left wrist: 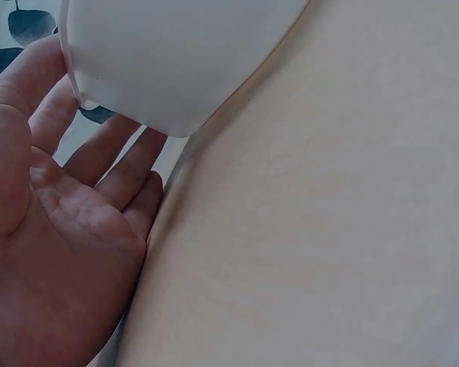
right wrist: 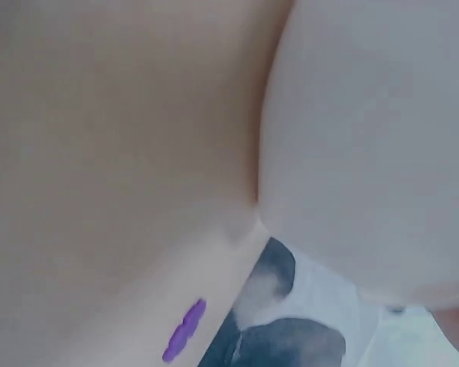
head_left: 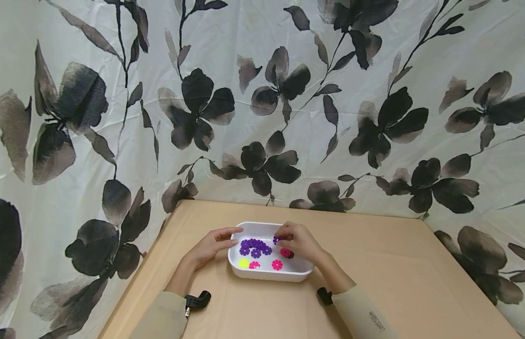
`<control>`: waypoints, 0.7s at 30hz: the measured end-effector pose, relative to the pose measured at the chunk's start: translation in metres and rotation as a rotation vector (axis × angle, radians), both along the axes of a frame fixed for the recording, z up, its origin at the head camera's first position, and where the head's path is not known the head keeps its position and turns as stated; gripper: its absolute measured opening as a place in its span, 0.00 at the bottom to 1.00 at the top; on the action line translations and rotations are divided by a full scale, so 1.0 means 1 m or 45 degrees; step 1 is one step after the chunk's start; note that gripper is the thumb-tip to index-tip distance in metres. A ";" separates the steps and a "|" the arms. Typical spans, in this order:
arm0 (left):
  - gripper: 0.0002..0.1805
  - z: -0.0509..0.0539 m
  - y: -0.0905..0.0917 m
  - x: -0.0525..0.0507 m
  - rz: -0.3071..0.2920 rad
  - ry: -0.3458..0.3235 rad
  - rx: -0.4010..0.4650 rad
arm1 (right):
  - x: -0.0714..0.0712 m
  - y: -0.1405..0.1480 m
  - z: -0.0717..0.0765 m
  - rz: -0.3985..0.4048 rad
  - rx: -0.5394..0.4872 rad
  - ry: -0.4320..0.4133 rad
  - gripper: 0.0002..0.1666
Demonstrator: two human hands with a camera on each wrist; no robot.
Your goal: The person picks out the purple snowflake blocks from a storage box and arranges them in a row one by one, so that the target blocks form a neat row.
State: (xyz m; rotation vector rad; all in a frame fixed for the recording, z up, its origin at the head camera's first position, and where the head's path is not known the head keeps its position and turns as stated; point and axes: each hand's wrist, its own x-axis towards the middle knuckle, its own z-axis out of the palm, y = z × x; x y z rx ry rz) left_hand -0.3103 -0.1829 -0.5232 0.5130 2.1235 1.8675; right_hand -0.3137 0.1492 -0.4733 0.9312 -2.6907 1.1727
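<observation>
A white oblong tray [head_left: 268,275] holds small flower-shaped pieces. Purple flower pieces [head_left: 255,246] cluster in its left half, with pink pieces [head_left: 277,265] and a yellow piece [head_left: 243,262] nearer the front. My right hand [head_left: 298,239] reaches over the tray's right side, pinching a purple flower piece [head_left: 276,240] between thumb and fingertips. At the left end, my left hand [head_left: 209,245] touches the rim with fairly straight fingers. In the left wrist view, the tray wall [left wrist: 176,61] hides those fingertips. The right wrist view shows little of the right hand.
The tray stands on a tan table [head_left: 372,263]. A floral curtain [head_left: 262,117] hangs behind it. In the right wrist view a purple scalloped piece [right wrist: 185,330] appears edge-on against the tan surface. Dark devices [head_left: 198,300] sit at both wrists.
</observation>
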 end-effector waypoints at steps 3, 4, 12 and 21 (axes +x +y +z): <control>0.28 -0.002 0.000 0.001 0.003 -0.009 0.001 | 0.008 0.011 0.005 -0.058 -0.091 0.041 0.10; 0.28 -0.002 0.000 0.001 0.005 -0.011 0.002 | 0.011 0.015 0.006 -0.083 -0.124 0.048 0.11; 0.29 0.000 0.001 -0.002 -0.014 0.018 -0.004 | 0.023 0.047 0.017 -0.273 -0.306 0.031 0.13; 0.30 0.000 0.000 0.000 0.004 0.006 -0.016 | 0.019 0.076 0.017 -0.336 -0.280 0.004 0.13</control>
